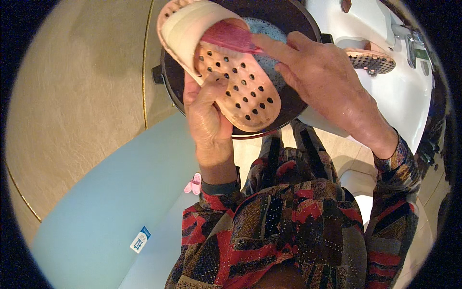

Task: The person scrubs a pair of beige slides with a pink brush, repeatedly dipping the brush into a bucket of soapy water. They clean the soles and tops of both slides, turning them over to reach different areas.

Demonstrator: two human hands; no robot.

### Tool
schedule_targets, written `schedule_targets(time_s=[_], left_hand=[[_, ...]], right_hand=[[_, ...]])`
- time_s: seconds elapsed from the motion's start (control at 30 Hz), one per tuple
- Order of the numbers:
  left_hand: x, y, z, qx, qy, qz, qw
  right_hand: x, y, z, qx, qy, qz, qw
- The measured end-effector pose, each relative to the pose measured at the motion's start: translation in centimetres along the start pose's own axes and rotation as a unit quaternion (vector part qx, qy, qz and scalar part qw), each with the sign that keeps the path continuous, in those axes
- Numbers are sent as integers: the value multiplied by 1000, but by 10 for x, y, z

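Observation:
My left hand (209,112) grips a peach perforated slipper (252,86) by its side edge, with the thumb on the footbed. The slipper is tilted above a dark basin (296,108) that holds bluish, sudsy water (269,30). In my right hand (321,72) is a magenta scrubbing brush (231,38). Its head reaches under the slipper's cream strap (191,32) and lies against the footbed. The strap hides part of the brush, and the fingers cover its grip.
To the right is a white washbasin (393,97) with a metal faucet (411,50). Another perforated slipper (373,59) rests in it. On the left stands a bluish translucent panel (119,173) bearing a printed label (140,240). Small pink slippers (196,183) lie beyond my left forearm.

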State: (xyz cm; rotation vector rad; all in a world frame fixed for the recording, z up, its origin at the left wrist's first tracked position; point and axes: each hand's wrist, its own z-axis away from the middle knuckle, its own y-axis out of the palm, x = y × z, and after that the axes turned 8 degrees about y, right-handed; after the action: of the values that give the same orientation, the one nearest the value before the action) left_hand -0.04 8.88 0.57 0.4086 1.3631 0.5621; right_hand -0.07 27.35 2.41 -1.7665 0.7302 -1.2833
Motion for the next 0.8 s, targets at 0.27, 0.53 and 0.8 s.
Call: schedule_targets(time_s=[0.27, 0.53, 0.8], left_hand=[[0, -3, -2, -11, -15, 32, 999], [5, -2, 6, -6, 20, 3, 1000], [21, 8, 12, 59, 83, -34, 994]], right_hand=[[10, -4, 16, 34, 17, -126, 991], [13, -14, 43, 54, 98, -152, 982], [30, 20, 5, -79, 24, -47, 995]])
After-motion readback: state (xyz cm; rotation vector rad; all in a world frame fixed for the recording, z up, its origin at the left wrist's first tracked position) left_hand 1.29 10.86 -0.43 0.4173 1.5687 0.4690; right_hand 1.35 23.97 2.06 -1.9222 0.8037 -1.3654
